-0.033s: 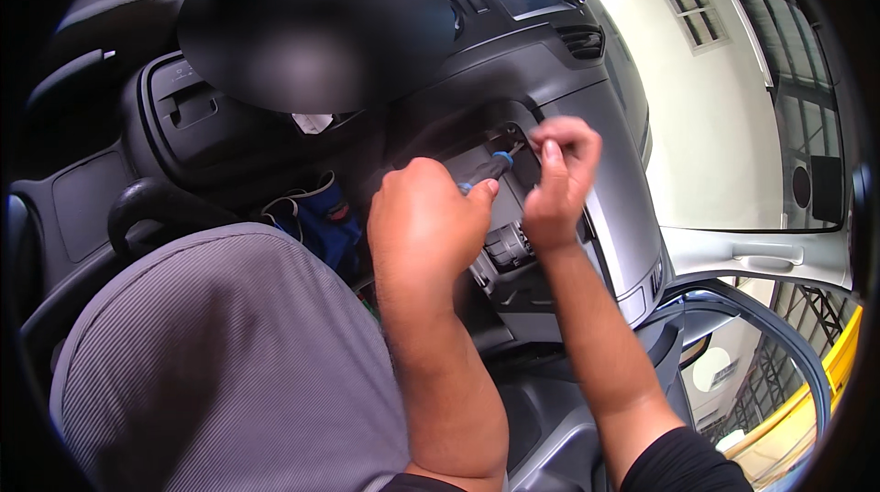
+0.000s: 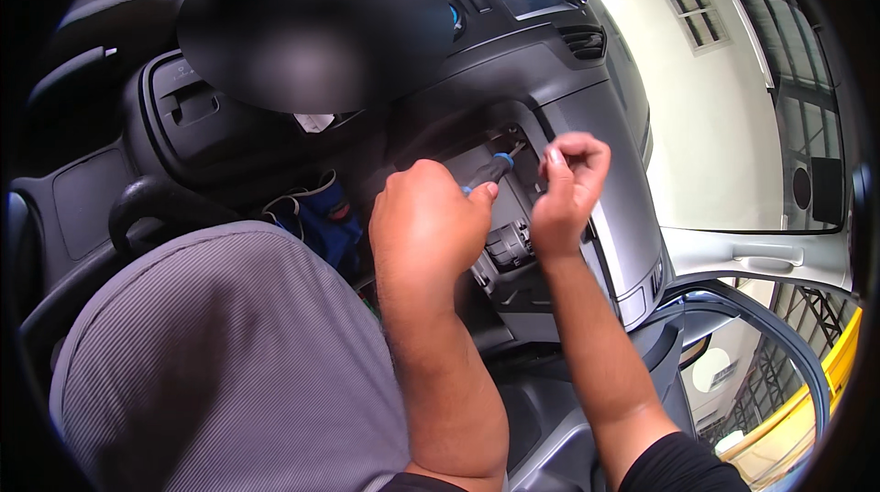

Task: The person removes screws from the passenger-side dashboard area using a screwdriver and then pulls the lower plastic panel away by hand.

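Observation:
My left hand point(image 2: 426, 217) is closed around a screwdriver point(image 2: 493, 170) with a dark grey and blue handle. Its shaft points to the far right corner of a rectangular opening point(image 2: 463, 165) in the car's dashboard; the tip's contact is too small to make out. Just right of that corner, my right hand point(image 2: 570, 182) is closed with curled fingers, thumb against the index finger. Whatever the fingertips hold, if anything, is hidden. Inside the opening, between my wrists, sits a grey ribbed mechanism point(image 2: 507, 245).
A large ribbed grey car seat point(image 2: 229, 345) fills the lower left. Beyond it lies a blue cloth item point(image 2: 323, 222) beside a black curved handle point(image 2: 156, 199). The dashboard trim point(image 2: 614, 190) and windshield are to the right. A dark blurred patch covers the upper left.
My right hand has drawn slightly back and to the right, away from the opening's corner. My left hand and the screwdriver have hardly moved.

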Tool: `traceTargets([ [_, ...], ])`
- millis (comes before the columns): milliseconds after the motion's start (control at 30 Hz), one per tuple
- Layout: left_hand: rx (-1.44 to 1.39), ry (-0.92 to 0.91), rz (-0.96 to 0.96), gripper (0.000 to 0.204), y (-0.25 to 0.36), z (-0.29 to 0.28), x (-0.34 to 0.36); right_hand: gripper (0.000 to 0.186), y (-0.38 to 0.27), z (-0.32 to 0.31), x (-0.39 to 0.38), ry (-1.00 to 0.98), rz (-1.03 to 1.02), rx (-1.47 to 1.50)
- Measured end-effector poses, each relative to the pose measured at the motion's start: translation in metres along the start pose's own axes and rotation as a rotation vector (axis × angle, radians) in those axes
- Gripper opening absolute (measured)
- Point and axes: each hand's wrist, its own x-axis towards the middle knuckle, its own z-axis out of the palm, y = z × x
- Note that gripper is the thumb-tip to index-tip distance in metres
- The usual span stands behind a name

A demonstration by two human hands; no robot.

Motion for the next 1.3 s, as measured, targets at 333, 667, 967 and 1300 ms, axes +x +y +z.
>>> traceTargets([
  [333, -0.138, 0.165, 0.136, 0.045, -0.004, 0.006, -0.008, 0.033, 0.001, -0.005, -0.043, -0.040, 1.100, 0.999],
  [667, -0.150, 0.046, 0.203, 0.035, -0.004, 0.001, -0.003, 0.029, -0.001, 0.004, -0.038, -0.065, 1.146, 0.940],
  [967, -0.193, -0.156, -0.124, 0.039, 0.005, 0.003, 0.002, 0.028, 0.008, 0.009, -0.044, -0.006, 1.151, 0.897],
  [1300, -0.325, -0.122, 0.266, 0.034, -0.032, -0.001, 0.006, 0.030, -0.002, 0.011, -0.044, -0.108, 1.148, 1.063],
])
